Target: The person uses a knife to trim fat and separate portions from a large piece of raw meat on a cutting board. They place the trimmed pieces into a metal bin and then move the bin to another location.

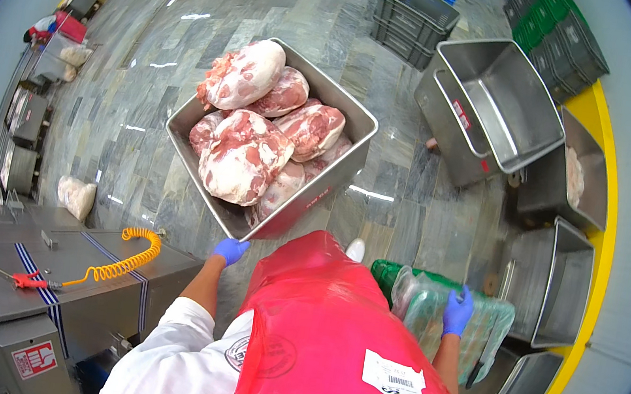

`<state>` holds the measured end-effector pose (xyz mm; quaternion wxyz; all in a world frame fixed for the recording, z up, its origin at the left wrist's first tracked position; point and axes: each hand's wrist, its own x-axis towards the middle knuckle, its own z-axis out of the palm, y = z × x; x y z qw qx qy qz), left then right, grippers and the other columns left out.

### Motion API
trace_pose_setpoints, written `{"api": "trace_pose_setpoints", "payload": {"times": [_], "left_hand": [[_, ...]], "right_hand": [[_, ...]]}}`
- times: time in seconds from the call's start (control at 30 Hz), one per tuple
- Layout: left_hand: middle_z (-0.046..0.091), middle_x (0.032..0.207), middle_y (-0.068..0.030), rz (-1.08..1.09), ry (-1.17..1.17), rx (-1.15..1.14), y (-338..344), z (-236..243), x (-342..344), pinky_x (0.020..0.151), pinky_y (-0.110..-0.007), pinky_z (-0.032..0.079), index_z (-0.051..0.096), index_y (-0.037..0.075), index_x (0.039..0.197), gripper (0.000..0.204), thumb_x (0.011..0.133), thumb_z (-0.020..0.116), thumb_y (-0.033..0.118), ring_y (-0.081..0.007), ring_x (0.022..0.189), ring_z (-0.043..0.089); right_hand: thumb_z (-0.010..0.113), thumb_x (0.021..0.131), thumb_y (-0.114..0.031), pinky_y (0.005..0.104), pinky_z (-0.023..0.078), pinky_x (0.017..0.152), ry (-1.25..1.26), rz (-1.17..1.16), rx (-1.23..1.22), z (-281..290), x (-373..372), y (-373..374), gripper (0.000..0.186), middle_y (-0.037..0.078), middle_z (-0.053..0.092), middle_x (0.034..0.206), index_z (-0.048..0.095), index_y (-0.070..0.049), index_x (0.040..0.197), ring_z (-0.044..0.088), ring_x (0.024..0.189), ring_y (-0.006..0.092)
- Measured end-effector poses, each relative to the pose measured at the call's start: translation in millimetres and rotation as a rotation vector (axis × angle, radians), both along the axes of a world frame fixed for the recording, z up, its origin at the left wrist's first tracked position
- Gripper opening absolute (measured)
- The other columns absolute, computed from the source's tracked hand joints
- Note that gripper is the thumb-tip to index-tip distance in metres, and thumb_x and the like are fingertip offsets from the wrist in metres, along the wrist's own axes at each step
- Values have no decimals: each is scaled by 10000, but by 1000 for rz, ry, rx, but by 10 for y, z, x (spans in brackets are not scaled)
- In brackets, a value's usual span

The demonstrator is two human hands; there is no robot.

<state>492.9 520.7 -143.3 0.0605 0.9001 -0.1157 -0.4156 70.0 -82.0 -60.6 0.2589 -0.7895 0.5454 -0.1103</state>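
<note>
A deep steel tub (304, 210) heaped with large pieces of raw meat (245, 157) stands in front of me. My left hand (231, 250), in a blue glove, is closed on the tub's near corner. To my right, my right hand (458, 311), also blue-gloved, is over a green crate (385, 272) covered by clear plastic sheeting (427, 315). Its fingers look apart with nothing visible between them; whether they touch the plastic I cannot tell. A dark-handled tool (474, 375) lies at the crate's edge. A red plastic apron (317, 309) covers my front.
An upright steel tub (495, 101) stands at far right, with more steel tubs (547, 283) along the yellow-edged wall. Grey crates (414, 20) are stacked behind. On my left, a steel machine (105, 281) carries a coiled yellow hose (134, 257). A white bag (76, 197) lies beyond it.
</note>
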Motion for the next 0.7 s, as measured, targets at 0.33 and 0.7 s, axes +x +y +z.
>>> {"api": "trace_pose_setpoints", "payload": {"times": [0.33, 0.7], "left_hand": [[733, 1139, -307, 405, -128, 56, 31, 121, -140, 1016, -549, 527, 788, -35, 1069, 746, 1045, 427, 618, -495, 1098, 698], [770, 1043, -251, 1160, -426, -30, -1215, 316, -843, 921, -491, 572, 788, 3, 1049, 471, 961, 689, 455, -439, 1019, 738]], "right_hand": [[805, 894, -337, 433, 574, 974, 311, 275, 288, -779, 971, -1380, 553, 251, 771, 1139, 710, 8, 1315, 754, 1068, 355], [778, 929, -331, 415, 577, 943, 122, 853, 210, -343, 4638, -2748, 528, 234, 773, 1109, 708, 8, 1329, 753, 1008, 330]]}}
